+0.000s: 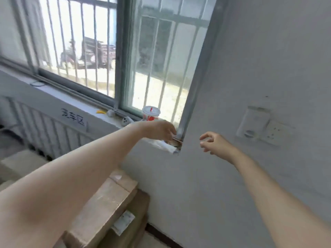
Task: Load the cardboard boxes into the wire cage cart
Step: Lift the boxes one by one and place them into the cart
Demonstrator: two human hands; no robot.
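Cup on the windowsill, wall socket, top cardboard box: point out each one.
Cup (151, 113): head view, on its clear lid and red print.
Wall socket (274, 134): head view, on its white faceplate.
Top cardboard box (105, 208): head view, on its taped upper face.

Both bare arms reach forward and up, roughly toward 12 o'clock. The left arm stretches from 7 o'clock across the middle of the view, nearly straight at the elbow, its forearm large and close to the camera. The left hand (159, 130) is turned palm down, fingers curled downward at the tips. The right arm comes in from 5 o'clock, and the right hand (215, 143) hangs free in the air, fingers loosely bent, thumb and forefinger apart, grasping nothing.
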